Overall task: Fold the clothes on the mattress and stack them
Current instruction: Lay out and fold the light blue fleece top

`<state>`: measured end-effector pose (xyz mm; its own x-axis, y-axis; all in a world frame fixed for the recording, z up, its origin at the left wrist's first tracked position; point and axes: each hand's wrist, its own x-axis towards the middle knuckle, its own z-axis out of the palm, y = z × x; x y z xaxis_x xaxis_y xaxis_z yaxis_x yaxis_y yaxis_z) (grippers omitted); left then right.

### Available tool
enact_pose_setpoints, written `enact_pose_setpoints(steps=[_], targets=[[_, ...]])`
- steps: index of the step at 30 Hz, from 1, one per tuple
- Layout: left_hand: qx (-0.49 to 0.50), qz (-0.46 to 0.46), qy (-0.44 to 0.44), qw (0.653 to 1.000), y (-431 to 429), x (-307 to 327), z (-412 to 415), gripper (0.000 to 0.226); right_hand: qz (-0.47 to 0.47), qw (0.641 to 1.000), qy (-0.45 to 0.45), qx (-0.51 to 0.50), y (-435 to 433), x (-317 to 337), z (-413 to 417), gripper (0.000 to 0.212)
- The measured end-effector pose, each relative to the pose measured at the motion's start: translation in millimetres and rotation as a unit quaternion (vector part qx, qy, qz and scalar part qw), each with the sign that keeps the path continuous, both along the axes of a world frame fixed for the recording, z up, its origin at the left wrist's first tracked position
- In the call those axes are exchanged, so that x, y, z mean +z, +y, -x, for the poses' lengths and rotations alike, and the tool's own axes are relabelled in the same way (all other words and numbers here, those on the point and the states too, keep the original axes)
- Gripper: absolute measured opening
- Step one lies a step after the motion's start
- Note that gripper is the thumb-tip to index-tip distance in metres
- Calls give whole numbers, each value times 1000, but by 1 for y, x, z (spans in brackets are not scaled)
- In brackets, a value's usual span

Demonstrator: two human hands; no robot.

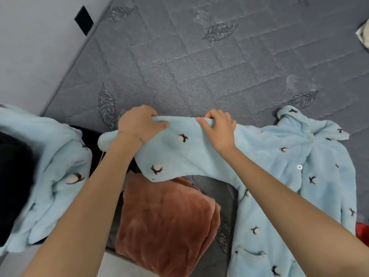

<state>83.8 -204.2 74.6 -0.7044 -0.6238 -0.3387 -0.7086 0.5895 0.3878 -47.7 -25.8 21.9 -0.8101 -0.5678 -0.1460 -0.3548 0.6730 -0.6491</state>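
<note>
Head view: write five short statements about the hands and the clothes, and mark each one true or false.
1. The left hand and the right hand both grip the light blue top by one sleeve. True.
2. The rust-brown garment lies spread open. False: it lies folded, below the held sleeve.
3. The top's collar lies to the right of both hands. True.
4. The mattress is plain white. False: it is grey and quilted, with leaf motifs.
5. A thin bracelet sits on the left wrist. True.
</note>
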Motion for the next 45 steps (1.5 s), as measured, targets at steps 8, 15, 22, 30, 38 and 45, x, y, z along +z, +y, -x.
enact_pose_setpoints(steps=[8,15,22,30,38,45], targets=[[-125,137,-65,981,1,-76,9,54,-90,996,12,-9,10,-31,11,38],[-147,140,-33,979,34,-93,5,68,-157,985,56,43,53,-38,11,63],[-193,151,-1,970,97,-89,38,71,-199,977,66,32,124,-34,24,69],[-234,127,15,964,194,-90,86,71,-198,978,65,-8,226,-29,46,69],[-271,112,29,956,292,-85,123,70,-194,979,34,-52,333,-19,62,69],[-306,110,22,945,356,-83,155,68,-192,977,-1,-98,402,-18,79,68]])
